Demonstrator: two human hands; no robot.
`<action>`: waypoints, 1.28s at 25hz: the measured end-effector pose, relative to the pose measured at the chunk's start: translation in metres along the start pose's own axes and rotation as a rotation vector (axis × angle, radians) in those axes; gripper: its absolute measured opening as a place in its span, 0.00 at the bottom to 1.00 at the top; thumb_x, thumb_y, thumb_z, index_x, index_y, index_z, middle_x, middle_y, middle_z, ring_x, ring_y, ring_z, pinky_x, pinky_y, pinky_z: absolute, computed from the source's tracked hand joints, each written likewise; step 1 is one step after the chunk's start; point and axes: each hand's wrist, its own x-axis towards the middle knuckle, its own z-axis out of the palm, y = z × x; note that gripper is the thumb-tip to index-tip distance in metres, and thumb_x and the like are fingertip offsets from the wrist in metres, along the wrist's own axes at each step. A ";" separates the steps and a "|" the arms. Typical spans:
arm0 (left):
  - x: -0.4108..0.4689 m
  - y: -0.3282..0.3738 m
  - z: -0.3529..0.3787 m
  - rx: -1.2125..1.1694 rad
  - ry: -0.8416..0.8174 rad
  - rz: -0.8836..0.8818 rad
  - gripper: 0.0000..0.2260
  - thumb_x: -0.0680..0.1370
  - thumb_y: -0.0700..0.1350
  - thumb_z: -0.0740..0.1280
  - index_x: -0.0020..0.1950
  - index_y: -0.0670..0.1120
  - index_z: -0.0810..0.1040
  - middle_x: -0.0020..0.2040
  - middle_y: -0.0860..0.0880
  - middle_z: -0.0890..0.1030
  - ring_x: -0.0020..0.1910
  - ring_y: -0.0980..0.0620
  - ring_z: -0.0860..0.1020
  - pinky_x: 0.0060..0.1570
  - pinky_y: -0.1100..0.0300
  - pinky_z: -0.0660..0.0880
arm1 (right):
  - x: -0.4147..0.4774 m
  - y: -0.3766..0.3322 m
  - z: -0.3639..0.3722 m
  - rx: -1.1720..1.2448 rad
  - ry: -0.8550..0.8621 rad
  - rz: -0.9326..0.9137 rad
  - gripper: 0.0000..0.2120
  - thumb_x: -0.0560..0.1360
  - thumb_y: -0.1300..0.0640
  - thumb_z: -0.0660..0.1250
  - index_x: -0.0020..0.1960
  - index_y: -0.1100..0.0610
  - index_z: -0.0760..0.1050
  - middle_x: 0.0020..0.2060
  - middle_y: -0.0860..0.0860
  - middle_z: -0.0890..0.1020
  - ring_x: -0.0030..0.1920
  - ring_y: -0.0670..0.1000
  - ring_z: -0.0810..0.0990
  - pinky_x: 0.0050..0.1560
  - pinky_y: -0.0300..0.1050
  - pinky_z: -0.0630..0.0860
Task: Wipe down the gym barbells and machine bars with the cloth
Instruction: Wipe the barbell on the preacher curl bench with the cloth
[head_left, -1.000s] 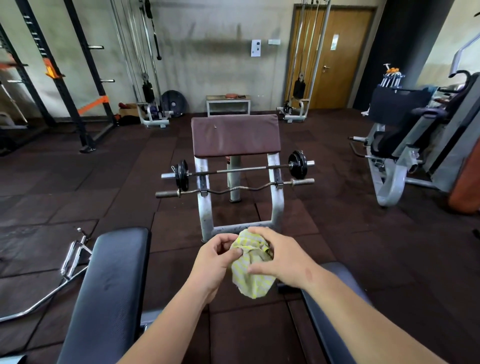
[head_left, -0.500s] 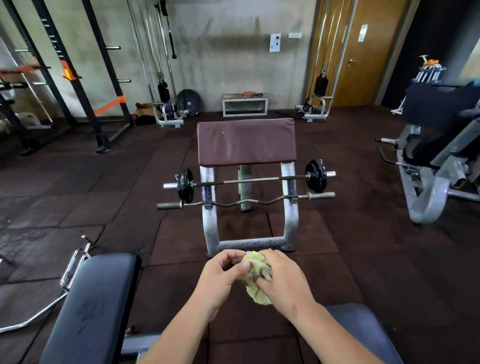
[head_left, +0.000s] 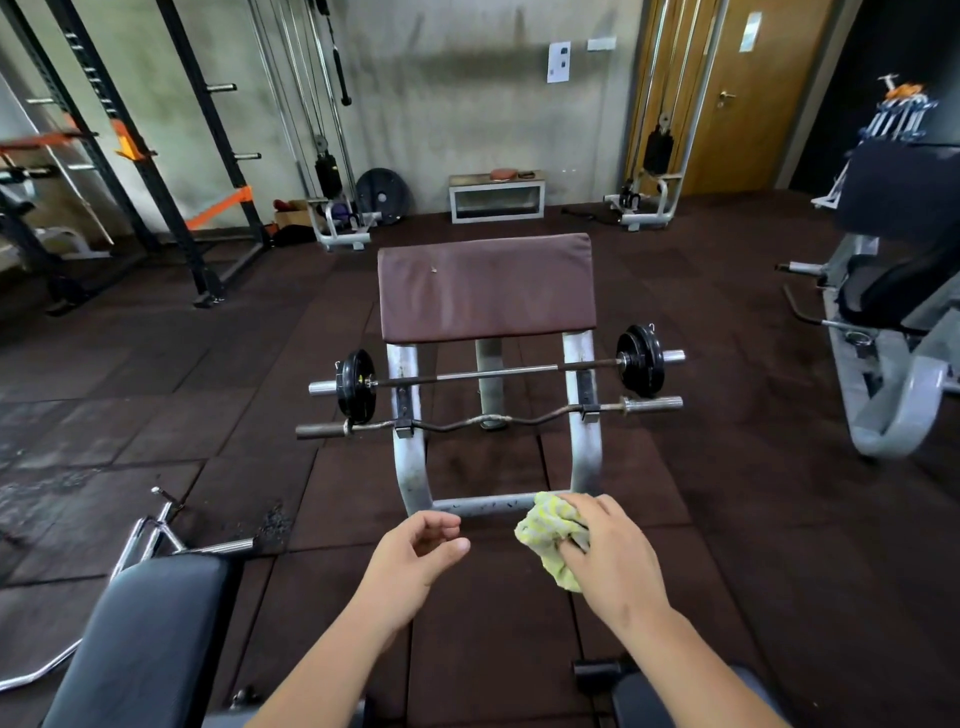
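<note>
Now the left hand (head_left: 415, 556) has let go of the yellow cloth (head_left: 545, 535); its fingers are loosely curled and empty. The right hand (head_left: 608, 556) alone grips the bunched cloth, near the rack's (head_left: 408, 467) base bar (head_left: 483, 504). Both barbells (head_left: 493, 371) rest on the rack, farther off. The wall notice (head_left: 558, 62) is too small to read.

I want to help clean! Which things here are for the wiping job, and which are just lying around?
For the job: yellow cloth, gripped by the right hand; straight barbell and wavy curl bar on the stand; left hand, empty.
Just lying about: leaning weight plate; chrome handle; brown door.
</note>
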 end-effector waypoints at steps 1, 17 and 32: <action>0.009 -0.001 0.001 0.003 0.000 0.003 0.09 0.73 0.40 0.76 0.52 0.48 0.83 0.51 0.48 0.85 0.54 0.52 0.82 0.50 0.66 0.77 | 0.008 0.004 0.001 0.011 0.003 0.023 0.21 0.73 0.54 0.69 0.63 0.37 0.75 0.51 0.38 0.73 0.52 0.45 0.79 0.44 0.39 0.69; 0.268 -0.010 -0.062 -0.099 -0.038 -0.054 0.09 0.73 0.42 0.77 0.52 0.49 0.83 0.51 0.50 0.86 0.54 0.54 0.82 0.49 0.68 0.76 | 0.241 -0.015 0.079 0.046 0.058 0.120 0.18 0.72 0.55 0.73 0.60 0.41 0.78 0.48 0.38 0.79 0.51 0.44 0.79 0.52 0.43 0.75; 0.471 -0.009 -0.108 -0.060 0.042 -0.073 0.09 0.73 0.41 0.77 0.52 0.48 0.83 0.50 0.47 0.85 0.53 0.50 0.82 0.52 0.65 0.76 | 0.460 -0.017 0.136 0.128 0.012 0.123 0.16 0.72 0.57 0.73 0.57 0.43 0.78 0.47 0.42 0.82 0.50 0.44 0.80 0.52 0.44 0.74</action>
